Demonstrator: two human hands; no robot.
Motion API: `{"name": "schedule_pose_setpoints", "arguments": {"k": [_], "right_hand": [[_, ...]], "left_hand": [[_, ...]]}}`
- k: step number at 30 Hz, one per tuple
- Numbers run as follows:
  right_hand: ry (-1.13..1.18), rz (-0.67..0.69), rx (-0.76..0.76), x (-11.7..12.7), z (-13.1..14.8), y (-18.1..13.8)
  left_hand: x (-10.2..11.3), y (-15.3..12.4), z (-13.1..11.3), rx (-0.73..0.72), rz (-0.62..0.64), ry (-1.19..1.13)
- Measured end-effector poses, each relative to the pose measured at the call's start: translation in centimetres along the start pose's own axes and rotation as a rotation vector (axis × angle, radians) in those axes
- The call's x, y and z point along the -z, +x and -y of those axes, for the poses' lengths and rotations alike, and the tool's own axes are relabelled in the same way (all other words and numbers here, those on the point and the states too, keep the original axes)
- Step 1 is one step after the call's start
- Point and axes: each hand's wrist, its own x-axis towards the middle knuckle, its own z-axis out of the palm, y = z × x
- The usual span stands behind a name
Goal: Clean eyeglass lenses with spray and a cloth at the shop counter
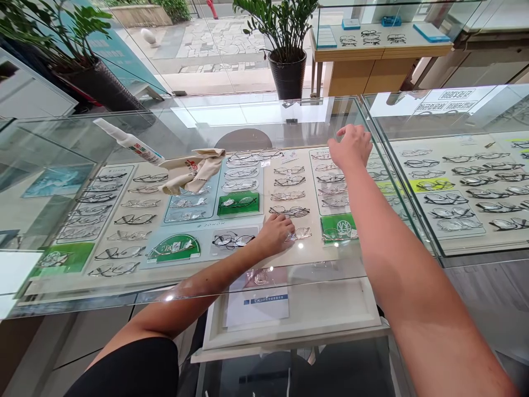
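Through the glass top of a display case (314, 270), my left hand (278, 234) shows low over the cream display board. Its fingers are curled at the left end of a pair of thin-framed eyeglasses (301, 234); the fingertips are partly hidden. Just above this hand lies a dark-framed pair of eyeglasses (289, 212). My right hand (352, 146) is farther back, by the case's rear right part, with fingers bent and thumb apart, and nothing shows in it. Whether it touches the glass I cannot tell. Below its wrist is a column of eyeglasses (330, 178).
A white spray bottle (130, 142) and a beige cloth (194, 170) lie on the glass at left. An open drawer (330, 314) holding a printed paper (258, 309) juts out in front. A second glass case (467, 193) adjoins at right. Potted plants (287, 71) stand behind.
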Motion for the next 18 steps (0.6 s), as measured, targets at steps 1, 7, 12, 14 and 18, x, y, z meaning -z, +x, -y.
{"name": "schedule_pose_setpoints", "arguments": {"k": [1, 7, 12, 14, 18], "right_hand": [[0.005, -0.003, 0.008, -0.1, -0.1, 0.0], [0.029, 0.003, 0.001, 0.0, -0.1, 0.0], [0.028, 0.024, -0.013, 0.4, 0.1, -0.1], [0.019, 0.031, -0.017, 0.4, 0.1, -0.1], [0.021, 0.02, -0.022, 0.5, 0.2, -0.2]], "left_hand": [[-0.1, 0.0, 0.1, 0.0, -0.002, 0.004], [-0.7, -0.3, 0.6, -0.021, -0.029, 0.013], [-0.7, -0.3, 0.2, -0.007, 0.008, 0.031], [-0.4, -0.5, -0.1, 0.0, 0.004, 0.036], [0.6, -1.2, -0.5, 0.009, -0.083, 0.05]]}}
